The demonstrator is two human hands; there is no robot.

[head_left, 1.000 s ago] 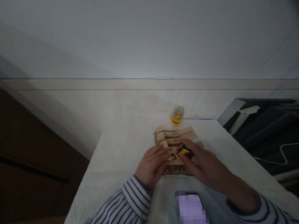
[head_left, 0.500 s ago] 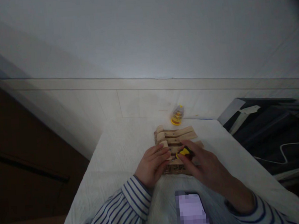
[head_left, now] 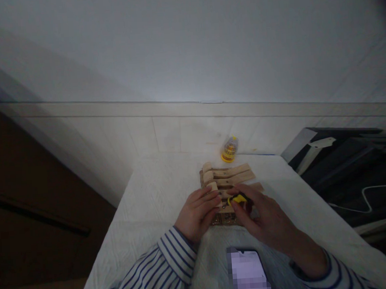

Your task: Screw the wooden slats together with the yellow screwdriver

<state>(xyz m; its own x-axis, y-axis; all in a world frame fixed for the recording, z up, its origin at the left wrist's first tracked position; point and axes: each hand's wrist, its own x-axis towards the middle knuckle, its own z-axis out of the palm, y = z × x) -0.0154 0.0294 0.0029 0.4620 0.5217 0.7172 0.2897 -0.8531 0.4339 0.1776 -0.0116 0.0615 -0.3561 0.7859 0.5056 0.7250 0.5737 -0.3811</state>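
Note:
Several pale wooden strips (head_left: 235,179) with small dark holes lie side by side over a brown patterned wooden piece (head_left: 226,220). Rounded blocks (head_left: 207,176) sit at the strips' left ends. My left hand (head_left: 196,212) is closed over one of the nearer strips at its left end, thumb on the near side. Between the thumb and fingers of my right hand (head_left: 269,216) is a small yellow and black screwdriver (head_left: 239,199), its tip pointing left at a strip beside my left fingertips. My right fingers partly hide the strips beneath.
A clear container with a yellow base and cap (head_left: 229,150) stands behind the strips, near the wall. A phone (head_left: 250,274) lies at the front. White cloth (head_left: 144,200) covers the table. Dark panels and a white cable (head_left: 365,198) are at the right.
My right hand has shifted and turned very slightly on the screwdriver. My left hand stays in place on the wooden strip, and the view has moved a little.

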